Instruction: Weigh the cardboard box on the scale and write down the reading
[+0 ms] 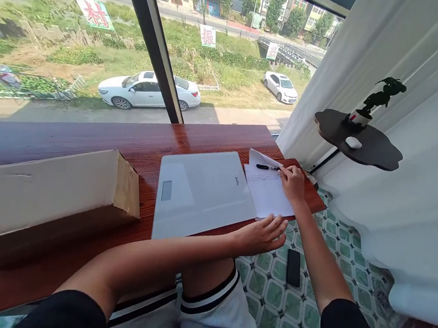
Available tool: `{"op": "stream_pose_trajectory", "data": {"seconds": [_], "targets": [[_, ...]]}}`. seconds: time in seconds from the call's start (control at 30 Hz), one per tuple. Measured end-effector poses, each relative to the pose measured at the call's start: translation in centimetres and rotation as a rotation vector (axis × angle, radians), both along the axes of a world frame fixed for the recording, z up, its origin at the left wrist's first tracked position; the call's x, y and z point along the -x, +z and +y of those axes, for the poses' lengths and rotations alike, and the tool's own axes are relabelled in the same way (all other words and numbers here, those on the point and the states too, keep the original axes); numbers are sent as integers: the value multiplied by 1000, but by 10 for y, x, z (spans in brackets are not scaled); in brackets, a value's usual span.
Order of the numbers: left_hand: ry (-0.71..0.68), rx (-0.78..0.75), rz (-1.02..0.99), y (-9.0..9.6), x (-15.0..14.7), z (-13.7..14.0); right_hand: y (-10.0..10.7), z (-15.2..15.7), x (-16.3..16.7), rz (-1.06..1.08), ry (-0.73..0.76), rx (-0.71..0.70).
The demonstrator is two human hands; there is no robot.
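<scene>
**Two hands on one sheet of paper**

Two hands rest on the paper (268,192) in my feed. The left hand (261,234) lies flat at the sheet's near edge, fingers loosely spread, gripping nothing. The right hand (292,183) sits on the sheet's far right side, fingers curled toward the black pen (267,167), which lies just beyond its fingertips (I cannot tell whether they touch it). Left of both hands lies a grey scale (201,193), touching the paper's edge. Further left sits a long cardboard box (50,191). Below the left hand, a dark phone (293,267) lies on the tiled floor (306,312).
</scene>
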State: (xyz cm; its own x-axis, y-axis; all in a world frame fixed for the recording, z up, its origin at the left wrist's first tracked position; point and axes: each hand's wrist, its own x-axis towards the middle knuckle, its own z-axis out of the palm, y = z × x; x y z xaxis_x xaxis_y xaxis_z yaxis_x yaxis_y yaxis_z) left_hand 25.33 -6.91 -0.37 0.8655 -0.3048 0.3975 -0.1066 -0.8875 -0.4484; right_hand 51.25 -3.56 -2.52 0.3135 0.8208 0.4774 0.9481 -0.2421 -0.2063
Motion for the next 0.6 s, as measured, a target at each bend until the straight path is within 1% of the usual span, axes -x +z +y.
{"op": "stream_pose_trajectory", "data": {"seconds": [0.13,0.3,0.47,0.6], "targets": [[13,63,3,-3,1,-2,2,-2,0,16,-9,-8],[49,90,-32,-9,2,-5,7,-4,1,43,-26,-36],[54,138,-27,-14,0,-6,12,-8,5,-31,-18,30],[49,144,-41,-15,0,-7,18,-10,9,-76,-26,87]]}}
